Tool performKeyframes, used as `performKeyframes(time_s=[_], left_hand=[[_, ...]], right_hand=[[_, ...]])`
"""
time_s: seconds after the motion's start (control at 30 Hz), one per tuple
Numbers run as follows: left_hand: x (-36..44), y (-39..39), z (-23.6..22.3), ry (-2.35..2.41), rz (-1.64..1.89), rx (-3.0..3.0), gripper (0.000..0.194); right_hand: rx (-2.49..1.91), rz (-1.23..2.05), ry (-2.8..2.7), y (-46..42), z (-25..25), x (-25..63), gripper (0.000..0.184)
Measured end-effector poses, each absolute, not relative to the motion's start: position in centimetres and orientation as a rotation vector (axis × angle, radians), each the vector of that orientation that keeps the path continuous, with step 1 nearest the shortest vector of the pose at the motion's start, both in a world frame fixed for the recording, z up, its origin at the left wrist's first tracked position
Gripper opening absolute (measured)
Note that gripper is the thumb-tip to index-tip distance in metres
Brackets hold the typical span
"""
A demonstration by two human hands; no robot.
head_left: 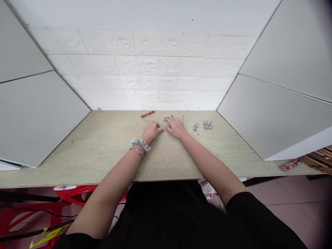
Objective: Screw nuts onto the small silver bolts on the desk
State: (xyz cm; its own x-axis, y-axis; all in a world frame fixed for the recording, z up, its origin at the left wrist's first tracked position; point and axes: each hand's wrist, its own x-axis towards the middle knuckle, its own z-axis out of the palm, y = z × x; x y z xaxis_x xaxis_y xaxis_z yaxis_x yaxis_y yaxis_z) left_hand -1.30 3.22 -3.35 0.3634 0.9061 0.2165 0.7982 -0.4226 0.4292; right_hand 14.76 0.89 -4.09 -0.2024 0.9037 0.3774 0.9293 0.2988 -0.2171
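Observation:
My left hand (152,131) rests on the wooden table with curled fingers and the thumb drawn close to them. A small pale spot shows between its thumb and fingers, too small to name. My right hand (176,127) lies just beside it, palm down, with its fingers stretched out and apart. Its fingertips touch or nearly touch a small metal screw foot (164,119) near the wall. Further right are a small group of screw feet (195,126) and a larger group of several screw feet (208,125), each apparently a threaded stem on a round base.
A red tube (147,114) lies by the white brick-pattern wall (150,65), with brown crumbs (138,127) near it. Grey panels (33,121) flank the table (103,145). At the right edge are another red tube (290,165) and a woven basket (317,159). Red stools (75,194) stand below.

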Motion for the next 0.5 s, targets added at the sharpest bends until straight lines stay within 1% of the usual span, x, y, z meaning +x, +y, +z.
performKeyframes(time_s=[0.1,0.2,0.3,0.4,0.5], left_hand=[[-1.3,2.9,-3.1,1.509,0.616,2.306,0.023],[-1.3,2.5,-2.9,1.513,0.581,2.251,0.019],[-1.2,2.3,-2.7,1.510,0.557,2.261,0.019],[-1.4,2.3,-2.3,1.457,0.532,2.287,0.025],[-1.9,2.4,-1.6,1.397,0.411,2.267,0.027]], right_hand=[[-1.568,-0.129,-2.002,0.9,-4.0,14.9,0.035],[-1.539,-0.089,-1.873,1.1,-4.0,15.3,0.029],[-1.529,-0.024,-1.796,1.5,-4.1,15.7,0.027],[-1.533,0.028,-1.752,1.9,-4.3,16.2,0.027],[-1.540,0.081,-1.715,2.2,-4.5,16.4,0.029]])
